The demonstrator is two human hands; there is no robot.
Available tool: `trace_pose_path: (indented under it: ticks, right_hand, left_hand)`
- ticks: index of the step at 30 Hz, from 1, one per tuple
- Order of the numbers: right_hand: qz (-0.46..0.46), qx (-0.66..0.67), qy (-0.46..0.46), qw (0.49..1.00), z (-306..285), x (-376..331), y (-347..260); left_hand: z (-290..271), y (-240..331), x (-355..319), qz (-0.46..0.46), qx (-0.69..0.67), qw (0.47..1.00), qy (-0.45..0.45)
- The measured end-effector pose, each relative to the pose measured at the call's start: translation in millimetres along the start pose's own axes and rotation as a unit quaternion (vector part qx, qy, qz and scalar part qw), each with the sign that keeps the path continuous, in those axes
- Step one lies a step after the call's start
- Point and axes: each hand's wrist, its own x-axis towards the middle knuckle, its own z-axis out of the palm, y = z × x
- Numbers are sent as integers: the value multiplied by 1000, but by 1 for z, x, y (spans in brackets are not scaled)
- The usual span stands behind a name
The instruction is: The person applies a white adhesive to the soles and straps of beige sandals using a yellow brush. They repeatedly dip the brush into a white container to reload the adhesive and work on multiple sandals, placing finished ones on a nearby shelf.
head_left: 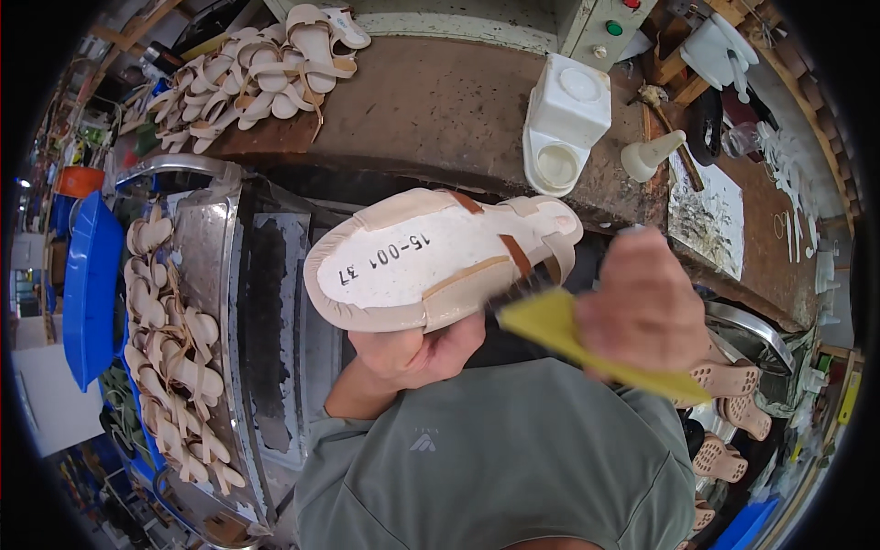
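Note:
Near the middle, my left hand (pixel 417 353) is closed around the near side of a beige sandal (pixel 380 252). The sandal's white insole bottom faces up, with dark printed marks, and brown strips show at its straps. My right hand (pixel 642 302), a little blurred, is closed on a flat yellow brush (pixel 541 323). Its dark bristles are smeared by motion and lie close to the sandal's near right edge; whether they touch it I cannot tell.
Beyond the sandal, a white glue pot (pixel 570 119) stands on the brown bench (pixel 422 101), beside a white cone-shaped nozzle (pixel 649 158) and a hammer (pixel 676 137). Sandal piles lie at back left (pixel 266 69) and left (pixel 174 357). Several perforated pinkish soles (pixel 724 458) sit at lower right.

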Motion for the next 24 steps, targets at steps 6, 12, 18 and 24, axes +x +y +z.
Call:
trace_pose_path:
  ticks: [6,12,18,24]
  right_hand:
    - [-76,30,52,995,10,6,1]
    - [-59,99,-8,993,10,18,-1]
    - [-42,186,-66,980,0,14,8]
    - [139,167,81,973,3,-2,-2]
  left_hand:
    - [-3,-2,-1,-16,-34,999,-30]
    - [-5,-4,1,44,52,997,-36]
    - [-3,-3,3,41,3,999,6]
    - [-9,4,-1,-42,-11,999,-3]
